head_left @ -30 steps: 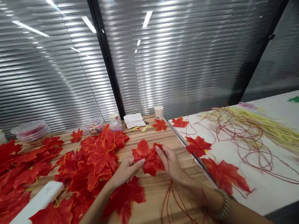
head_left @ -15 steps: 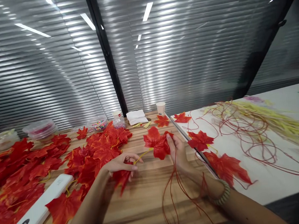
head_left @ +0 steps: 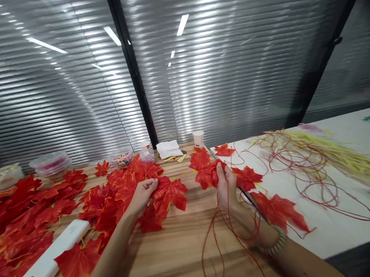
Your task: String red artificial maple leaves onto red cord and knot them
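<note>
My left hand (head_left: 144,196) is closed, pinching a red artificial maple leaf (head_left: 170,194) by its edge. Just below that leaf another red leaf (head_left: 150,220) shows; whether my fingers hold it too, I cannot tell. To the right, my right hand (head_left: 226,185) grips a second maple leaf (head_left: 206,173) between thumb and fingers. Thin red cords (head_left: 214,237) hang from beneath my right hand down over the wooden table. A gap of bare wood separates the two held leaves.
Piles of red leaves (head_left: 34,212) cover the left side, with a white power bank (head_left: 49,259) among them. Tubs, beads (head_left: 123,159) and a paper cup (head_left: 198,138) line the back. On the white table right lie tangled red cords (head_left: 300,160) and yellow strips (head_left: 340,148).
My left hand has turned and raised its leaf, which now spreads flat and faces up. My right hand has moved slightly right with its leaf, away from the left hand.
</note>
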{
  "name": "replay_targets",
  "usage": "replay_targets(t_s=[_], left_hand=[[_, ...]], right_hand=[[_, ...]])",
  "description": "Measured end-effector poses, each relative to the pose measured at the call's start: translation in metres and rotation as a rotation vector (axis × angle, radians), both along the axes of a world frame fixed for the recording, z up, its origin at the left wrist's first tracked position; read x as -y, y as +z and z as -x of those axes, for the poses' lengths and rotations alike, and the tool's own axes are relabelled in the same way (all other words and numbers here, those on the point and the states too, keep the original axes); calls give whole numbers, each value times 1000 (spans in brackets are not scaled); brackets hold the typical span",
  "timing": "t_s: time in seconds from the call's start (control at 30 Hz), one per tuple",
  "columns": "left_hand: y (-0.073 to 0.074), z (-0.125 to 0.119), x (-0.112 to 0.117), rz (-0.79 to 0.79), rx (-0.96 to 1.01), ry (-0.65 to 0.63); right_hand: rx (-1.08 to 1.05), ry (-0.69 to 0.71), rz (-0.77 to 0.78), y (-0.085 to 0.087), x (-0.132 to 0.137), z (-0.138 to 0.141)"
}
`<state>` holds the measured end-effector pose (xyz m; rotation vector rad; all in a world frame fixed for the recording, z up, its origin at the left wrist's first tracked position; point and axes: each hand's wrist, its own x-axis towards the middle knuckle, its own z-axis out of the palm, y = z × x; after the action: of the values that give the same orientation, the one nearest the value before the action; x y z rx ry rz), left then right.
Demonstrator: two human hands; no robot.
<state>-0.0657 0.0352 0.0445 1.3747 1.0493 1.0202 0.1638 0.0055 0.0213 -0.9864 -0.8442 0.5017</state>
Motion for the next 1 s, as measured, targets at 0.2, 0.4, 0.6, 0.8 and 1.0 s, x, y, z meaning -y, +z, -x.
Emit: replay_targets(t_s=[0.2, 0.4, 0.6, 0.8, 1.0], left_hand=[[-2, -9, 6, -160, -123, 45], [-13, -22, 9, -235, -125, 17], [-13, -37, 21, -167, 78, 121], [0, -49, 39, -5, 466, 61], [0, -56, 51, 175, 622, -45]], right_hand=[[50, -29, -10, 1, -1, -1], [390, 115, -56, -7, 12, 13], [923, 309, -264, -12, 18, 21], [1130, 275, -355, -8, 19, 25], [1231, 171, -422, -8, 23, 28]])
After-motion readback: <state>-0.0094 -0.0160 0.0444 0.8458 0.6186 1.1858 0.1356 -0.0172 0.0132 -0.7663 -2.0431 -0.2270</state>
